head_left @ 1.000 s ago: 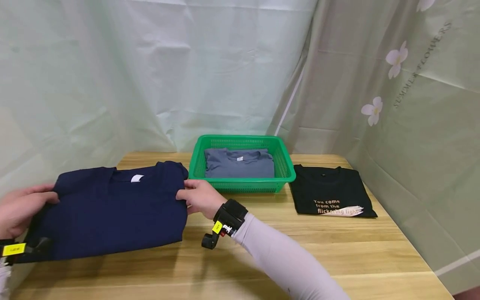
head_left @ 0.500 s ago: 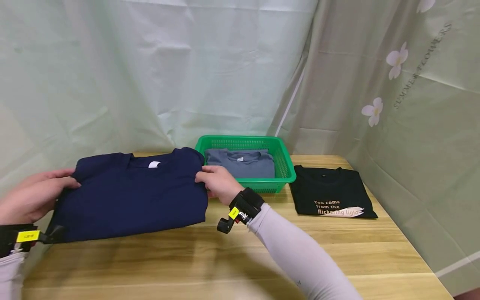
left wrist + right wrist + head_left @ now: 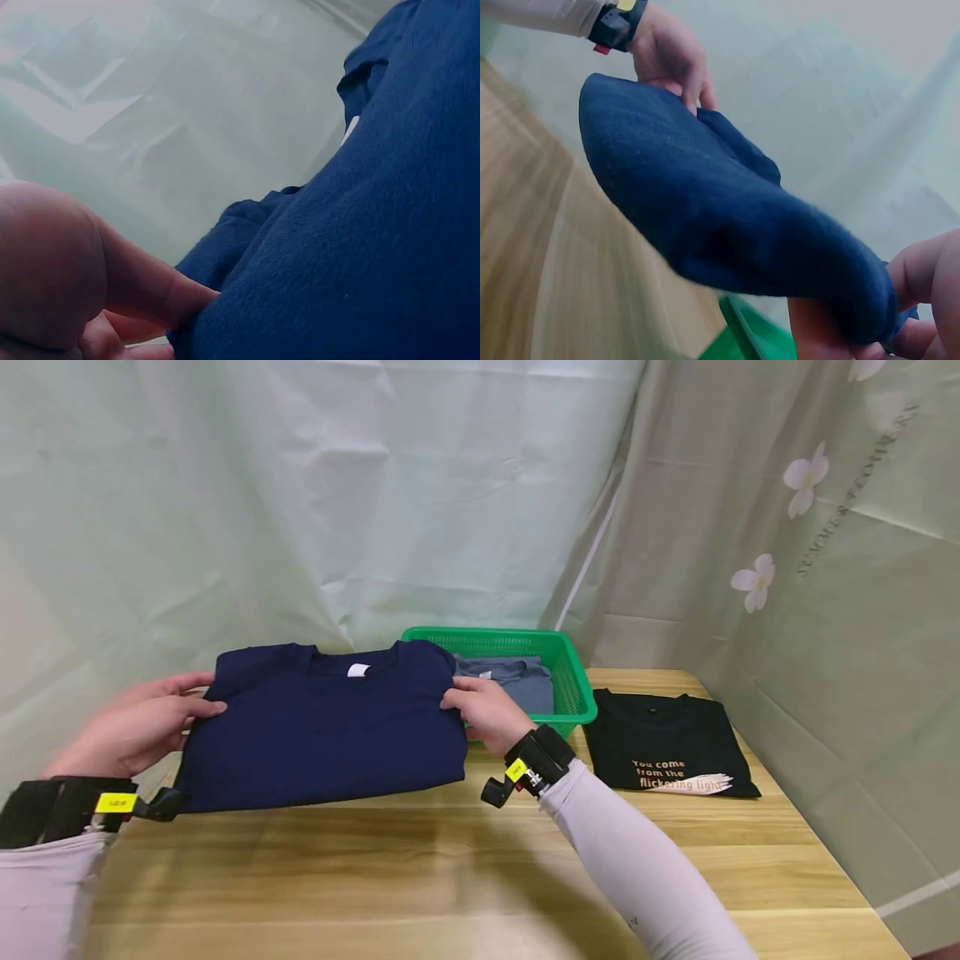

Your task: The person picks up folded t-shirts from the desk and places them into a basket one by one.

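Carrying the folded navy shirt [image 3: 322, 722] between them, the left hand [image 3: 138, 727] and right hand [image 3: 487, 714] each pinch one side edge, fingers [image 3: 459, 697] curled over the cloth with thumbs underneath; the left wrist view shows a thumb pressed into the fold. Against the pictures from a second ago, the shirt has risen off the counter [image 3: 480, 868] and travelled toward the green basket [image 3: 573, 681], so its right edge now overlaps the basket's near left corner, where before it lay flat well to the left of the basket. That suggests the bundle is mid-transfer and close to arriving over the basket, though most of it still hangs left of the basket's rim. Inside the basket lies a folded grey shirt [image 3: 525, 681], partly hidden behind the right hand. Just right of the basket a black shirt [image 3: 667, 747] with pale lettering lies flat. The basket's near rim stands between the bundle and the inside.
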Motion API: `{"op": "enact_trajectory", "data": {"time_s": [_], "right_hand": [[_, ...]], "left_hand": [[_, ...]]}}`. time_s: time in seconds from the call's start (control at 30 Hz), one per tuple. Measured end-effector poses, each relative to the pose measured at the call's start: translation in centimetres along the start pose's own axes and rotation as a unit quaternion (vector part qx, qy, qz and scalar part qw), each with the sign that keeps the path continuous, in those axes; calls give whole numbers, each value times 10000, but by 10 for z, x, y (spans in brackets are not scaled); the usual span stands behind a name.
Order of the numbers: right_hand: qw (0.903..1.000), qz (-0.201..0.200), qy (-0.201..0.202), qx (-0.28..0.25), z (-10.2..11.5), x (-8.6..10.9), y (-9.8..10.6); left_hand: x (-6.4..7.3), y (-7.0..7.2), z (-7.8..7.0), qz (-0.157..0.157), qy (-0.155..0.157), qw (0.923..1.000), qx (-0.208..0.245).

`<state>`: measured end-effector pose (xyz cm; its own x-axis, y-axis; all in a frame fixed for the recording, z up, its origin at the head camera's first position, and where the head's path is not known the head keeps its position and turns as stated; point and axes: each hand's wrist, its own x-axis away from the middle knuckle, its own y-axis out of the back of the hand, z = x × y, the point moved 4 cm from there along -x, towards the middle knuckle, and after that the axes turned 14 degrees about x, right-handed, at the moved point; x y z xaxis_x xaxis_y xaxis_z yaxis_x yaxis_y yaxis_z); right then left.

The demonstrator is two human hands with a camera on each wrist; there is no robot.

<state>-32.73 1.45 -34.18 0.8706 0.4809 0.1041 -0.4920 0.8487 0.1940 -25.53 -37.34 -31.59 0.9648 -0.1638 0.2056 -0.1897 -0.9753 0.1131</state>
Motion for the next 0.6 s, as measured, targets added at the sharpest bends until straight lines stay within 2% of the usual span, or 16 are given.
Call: {"op": "enact_trajectory", "data": {"time_s": [0.1, 0.2, 0.33, 0.6], "right_hand": [[9999, -126, -72, 17, -5, 3, 12], [9994, -304, -134, 38, -8, 8, 25], [9986, -490, -141, 117, -12, 16, 41], [9976, -556, -114, 385, -19, 29, 74]], "left_hand": [[-5, -11, -2, -15, -150, 9997, 213], [-11, -22, -5, 23, -287, 9976, 624], [-21, -37, -8, 200, -414, 9926, 1121], [-40, -68, -14, 376, -556, 9903, 1216]]}}
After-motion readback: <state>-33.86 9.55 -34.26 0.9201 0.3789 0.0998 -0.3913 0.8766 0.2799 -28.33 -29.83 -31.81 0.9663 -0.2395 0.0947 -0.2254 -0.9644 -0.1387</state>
